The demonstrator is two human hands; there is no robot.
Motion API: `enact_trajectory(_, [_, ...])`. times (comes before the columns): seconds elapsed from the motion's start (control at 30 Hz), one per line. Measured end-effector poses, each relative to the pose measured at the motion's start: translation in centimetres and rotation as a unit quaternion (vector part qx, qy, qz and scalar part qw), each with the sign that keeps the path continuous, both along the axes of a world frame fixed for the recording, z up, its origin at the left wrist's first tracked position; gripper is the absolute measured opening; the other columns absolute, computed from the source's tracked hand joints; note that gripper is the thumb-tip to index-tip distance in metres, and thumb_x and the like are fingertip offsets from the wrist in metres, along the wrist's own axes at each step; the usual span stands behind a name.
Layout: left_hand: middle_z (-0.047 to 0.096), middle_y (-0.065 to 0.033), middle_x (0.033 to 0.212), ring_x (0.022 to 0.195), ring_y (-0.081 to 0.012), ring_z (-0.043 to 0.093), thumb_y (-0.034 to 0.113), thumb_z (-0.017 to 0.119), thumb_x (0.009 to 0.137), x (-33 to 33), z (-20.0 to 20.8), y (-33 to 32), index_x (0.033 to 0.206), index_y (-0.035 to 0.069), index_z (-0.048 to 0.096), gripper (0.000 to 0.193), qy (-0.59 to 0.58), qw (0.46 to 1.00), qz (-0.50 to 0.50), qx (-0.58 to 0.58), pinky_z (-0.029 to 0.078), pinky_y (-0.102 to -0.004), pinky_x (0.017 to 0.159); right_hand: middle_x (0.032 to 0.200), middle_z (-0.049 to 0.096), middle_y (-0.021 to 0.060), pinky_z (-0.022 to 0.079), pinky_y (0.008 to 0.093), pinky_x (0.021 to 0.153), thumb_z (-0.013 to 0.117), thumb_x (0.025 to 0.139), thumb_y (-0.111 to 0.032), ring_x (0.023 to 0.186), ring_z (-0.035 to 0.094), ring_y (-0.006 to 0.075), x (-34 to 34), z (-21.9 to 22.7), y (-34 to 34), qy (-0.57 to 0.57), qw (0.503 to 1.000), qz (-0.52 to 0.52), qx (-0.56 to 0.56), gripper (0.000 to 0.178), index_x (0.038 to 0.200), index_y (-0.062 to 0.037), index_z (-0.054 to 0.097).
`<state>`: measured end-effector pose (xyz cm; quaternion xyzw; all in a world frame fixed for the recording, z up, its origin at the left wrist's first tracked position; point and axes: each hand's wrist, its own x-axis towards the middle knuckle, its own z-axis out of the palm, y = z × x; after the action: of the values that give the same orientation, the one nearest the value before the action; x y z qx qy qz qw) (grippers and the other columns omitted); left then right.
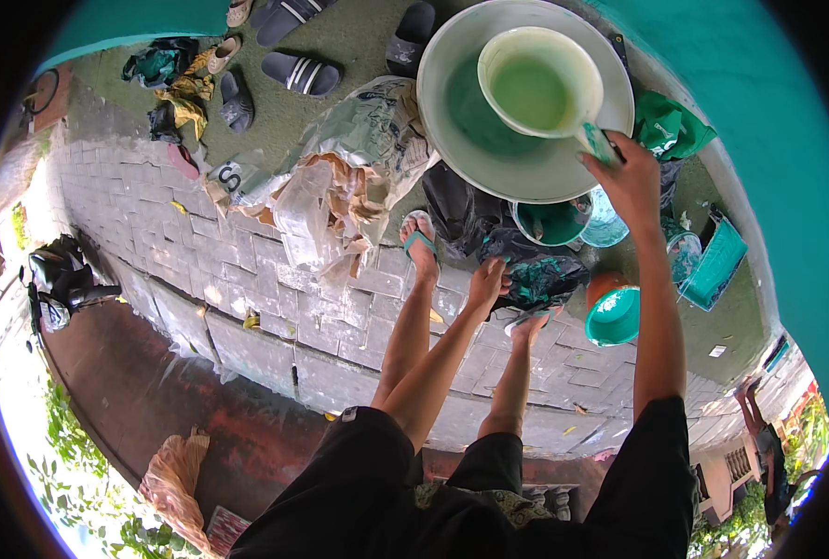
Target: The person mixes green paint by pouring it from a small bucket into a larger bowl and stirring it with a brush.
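My right hand (627, 179) is closed round the handle of a whitish dipper (593, 88), which holds pale green liquid. The dipper is over a large white basin (438, 121) with teal-green paint inside. Lower down, my left hand (489, 282) has its fingers curled at the edge of a black plastic bag (550, 272) smeared with teal paint. What its fingers grip, if anything, is hidden. A teal-stained tub (537, 224) and a light blue pail (604, 222) stand just under the basin, partly covered by it.
An orange-brown pot with teal inside (612, 315) and a teal paint tray (715, 264) are at right, near the teal wall (759, 121). Crumpled plastic and paper sacks (335, 191) lie left of the basin. Sandals (303, 74) are scattered beyond. A parked motorbike (61, 279) is far left.
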<state>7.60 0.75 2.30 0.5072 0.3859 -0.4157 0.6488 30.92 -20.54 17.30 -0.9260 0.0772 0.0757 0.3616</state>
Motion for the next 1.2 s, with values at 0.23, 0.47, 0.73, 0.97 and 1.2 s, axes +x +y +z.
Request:
enact_trajectory(0.23, [0.060,-0.0140,0.115,0.098,-0.0225,0.063,0.036,0.040,0.101,5.8,-2.6,-6.6,0.132,0.001,0.044,0.047,0.026,0.995,0.086,-0.042,0.054,-0.0352,0.085,0.086,0.062,0.0033,0.047,0.0230,0.070,0.062,0.085,0.001,0.076,0.058,0.0086,-12.4,12.3,-4.7,0.122,0.963,-0.114,0.213,0.033,0.118,0.0024,0.059])
enact_trajectory(0.47, [0.041,-0.0229,0.142,0.129,-0.0370,0.044,0.044,0.026,0.104,9.0,-5.8,-10.5,0.146,-0.001,0.023,0.062,0.087,0.944,0.282,-0.150,0.040,-0.0462,0.108,0.099,0.057,0.0063,0.044,0.0241,0.077,0.059,0.084,0.004,0.085,0.053,0.0111,-25.0,8.5,-6.0,0.121,0.941,-0.264,0.174,0.030,0.114,0.0038,0.058])
enact_trajectory(0.73, [0.059,-0.0194,0.122,0.106,-0.0306,0.063,0.021,0.050,0.099,8.8,-8.8,-13.7,0.121,-0.003,0.051,0.033,0.089,0.947,0.307,-0.033,0.055,-0.0397,0.089,0.092,0.058,0.0099,0.048,0.0299,0.071,0.062,0.082,0.003,0.080,0.059,0.0186,-27.6,-1.5,-2.7,0.094,0.947,-0.305,0.016,0.031,0.113,0.0016,0.062])
enact_trajectory(0.97, [0.056,-0.0077,0.066,0.053,-0.0169,0.051,0.014,0.068,0.087,10.6,-13.3,-14.3,0.067,0.007,0.054,0.026,0.060,0.939,0.335,0.044,0.042,-0.0316,0.047,0.086,0.056,0.0146,0.047,0.0377,0.069,0.059,0.077,0.006,0.075,0.059,0.0293,-27.3,-4.7,0.9,0.058,0.948,-0.312,0.019,0.031,0.107,0.0036,0.064])
enact_trajectory(1.2, [0.058,-0.0039,0.078,0.066,-0.0192,0.057,0.028,0.057,0.095,10.9,-14.1,-14.2,0.099,0.004,0.063,0.025,0.108,0.942,0.317,0.016,0.053,-0.0399,0.063,0.085,0.056,0.0148,0.046,0.0394,0.068,0.059,0.077,0.007,0.078,0.057,0.0308,-27.9,-5.6,2.0,0.034,0.946,-0.322,-0.024,0.031,0.107,0.0022,0.063])
